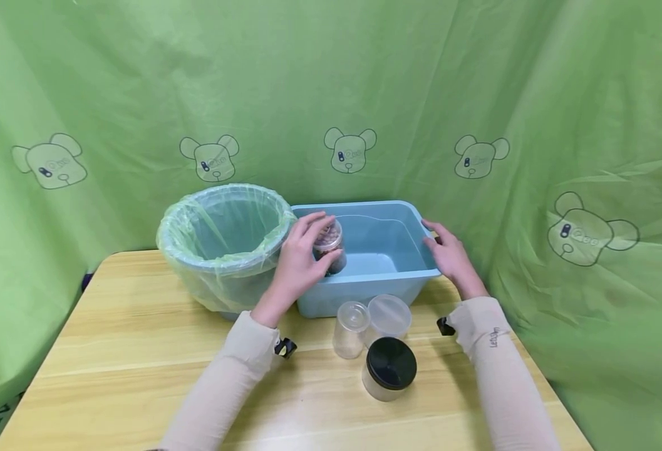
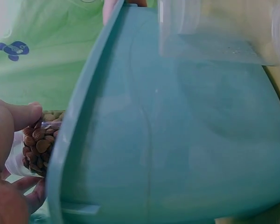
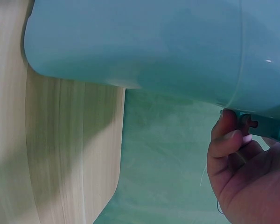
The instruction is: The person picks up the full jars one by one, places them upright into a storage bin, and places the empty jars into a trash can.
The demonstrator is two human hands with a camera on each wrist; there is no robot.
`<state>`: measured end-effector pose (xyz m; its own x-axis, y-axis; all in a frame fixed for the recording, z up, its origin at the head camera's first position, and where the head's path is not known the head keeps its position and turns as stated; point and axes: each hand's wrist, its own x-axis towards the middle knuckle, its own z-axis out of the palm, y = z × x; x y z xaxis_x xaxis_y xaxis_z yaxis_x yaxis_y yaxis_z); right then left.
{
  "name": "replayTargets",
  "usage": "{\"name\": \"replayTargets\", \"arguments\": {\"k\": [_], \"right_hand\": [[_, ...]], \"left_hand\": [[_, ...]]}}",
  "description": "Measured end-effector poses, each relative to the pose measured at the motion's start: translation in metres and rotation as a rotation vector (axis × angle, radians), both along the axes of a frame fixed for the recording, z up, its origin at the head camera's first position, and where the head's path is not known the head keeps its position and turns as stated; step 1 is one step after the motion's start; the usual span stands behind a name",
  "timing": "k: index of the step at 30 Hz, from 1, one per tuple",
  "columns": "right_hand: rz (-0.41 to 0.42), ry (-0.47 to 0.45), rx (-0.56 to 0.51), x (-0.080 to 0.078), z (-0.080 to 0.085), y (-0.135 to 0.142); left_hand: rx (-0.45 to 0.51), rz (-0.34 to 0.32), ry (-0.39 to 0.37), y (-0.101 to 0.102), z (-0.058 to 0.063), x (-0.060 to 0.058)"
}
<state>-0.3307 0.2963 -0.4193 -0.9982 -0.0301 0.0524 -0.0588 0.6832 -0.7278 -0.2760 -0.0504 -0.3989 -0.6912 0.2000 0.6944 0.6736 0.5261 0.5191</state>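
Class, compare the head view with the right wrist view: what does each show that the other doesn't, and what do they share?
Only the head view: the lined bin, the left hand holding a jar of nuts, and the black-lidded jar.
Only the right wrist view: the underside of the rim.
Both: the blue tub, right hand, wooden table and green cloth.

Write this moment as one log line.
left hand: holds nut jar | right hand: grips blue tub | table: black-lidded jar

Head cam bright w/ soft shadows on table (image 1: 139, 351); wrist cams dimmer.
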Motion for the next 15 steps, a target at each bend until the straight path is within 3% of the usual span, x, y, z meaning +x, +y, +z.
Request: {"name": "replayTargets", "arguments": {"k": [4, 15], "right_hand": [[0.001, 0.004, 0.000, 0.000, 0.000, -0.001], [-0.003, -0.005, -0.007, 0.001, 0.001, -0.001]], "left_hand": [[-0.019, -0.001, -0.043, 0.003, -0.003, -0.005], [-0.027, -0.026, -0.067, 0.007, -0.001, -0.013]]}}
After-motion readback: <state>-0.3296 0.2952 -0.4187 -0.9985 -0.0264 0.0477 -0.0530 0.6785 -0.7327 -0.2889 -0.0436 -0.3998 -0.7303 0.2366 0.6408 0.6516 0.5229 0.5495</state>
